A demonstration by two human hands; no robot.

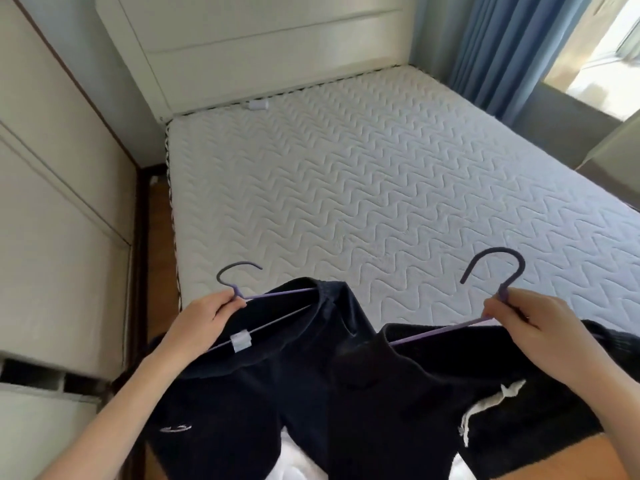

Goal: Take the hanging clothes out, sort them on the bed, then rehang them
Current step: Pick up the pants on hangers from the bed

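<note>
Ahead, bare mattress [381, 188], hangers [277, 308] near-edge.

Beyond our hands we see a white headboard [263, 46], blue curtains [498, 53] upper right, pale wardrobe doors [52, 161] left.

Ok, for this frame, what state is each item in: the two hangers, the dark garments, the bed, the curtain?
Left purple plastic hanger: in left hand grip, navy garment on it.
Right purple plastic hanger: in right hand grip, black garment with white drawstring on it.
White quilted mattress: bare, garments over near edge.
Blue curtain: drawn aside.
</note>
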